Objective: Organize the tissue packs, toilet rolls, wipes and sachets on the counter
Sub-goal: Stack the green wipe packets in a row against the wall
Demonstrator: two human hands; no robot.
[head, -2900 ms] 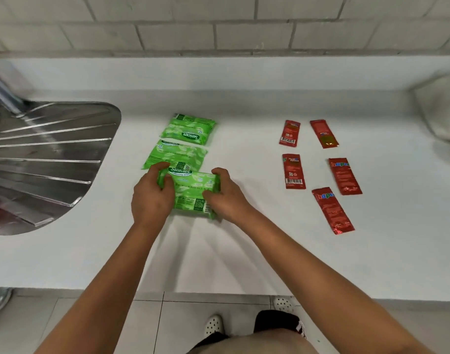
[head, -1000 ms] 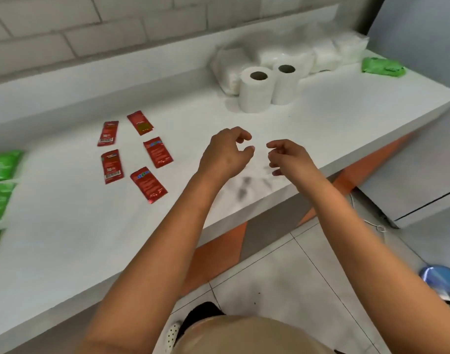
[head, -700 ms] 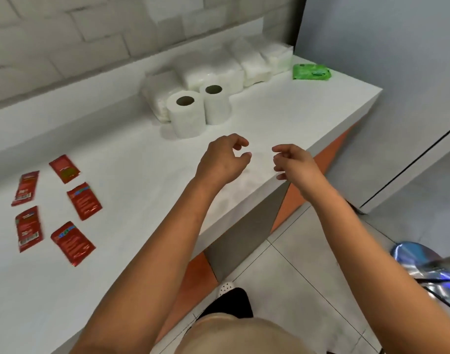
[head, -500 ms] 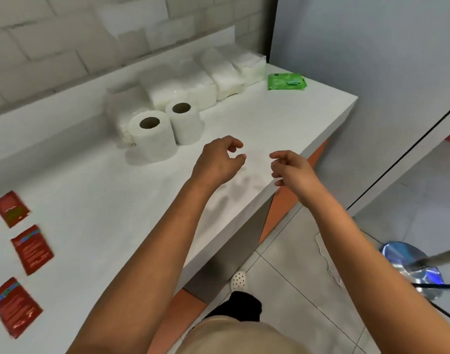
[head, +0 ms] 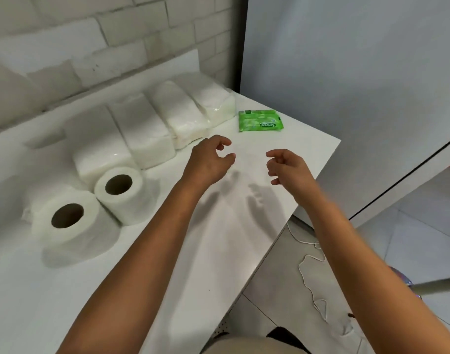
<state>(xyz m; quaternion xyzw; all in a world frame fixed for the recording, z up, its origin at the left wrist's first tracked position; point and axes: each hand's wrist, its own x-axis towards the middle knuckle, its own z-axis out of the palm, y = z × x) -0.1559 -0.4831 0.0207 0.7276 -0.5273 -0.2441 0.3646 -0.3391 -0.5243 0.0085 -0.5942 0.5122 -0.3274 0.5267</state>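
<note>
A green wipes pack (head: 260,120) lies flat near the far right corner of the white counter (head: 218,238). Left of it, several white tissue packs (head: 142,131) stand in a row along the back wall. Two toilet rolls (head: 119,192) (head: 65,221) stand upright in front of them at the left. My left hand (head: 209,162) hovers above the counter just short of the wipes pack, fingers loosely curled and holding nothing. My right hand (head: 286,166) hovers beside it over the counter's right edge, also loosely curled and holding nothing. No sachets are in view.
A grey panel (head: 346,72) rises right behind the counter's right end. The counter's front edge runs diagonally down to a tiled floor, where a thin white cord (head: 310,267) lies. A brick wall (head: 91,34) backs the counter.
I let go of the green wipes packs by the sink and turned right. The sachets slid out of view, and both hands moved toward the lone wipes pack at the counter's end.
</note>
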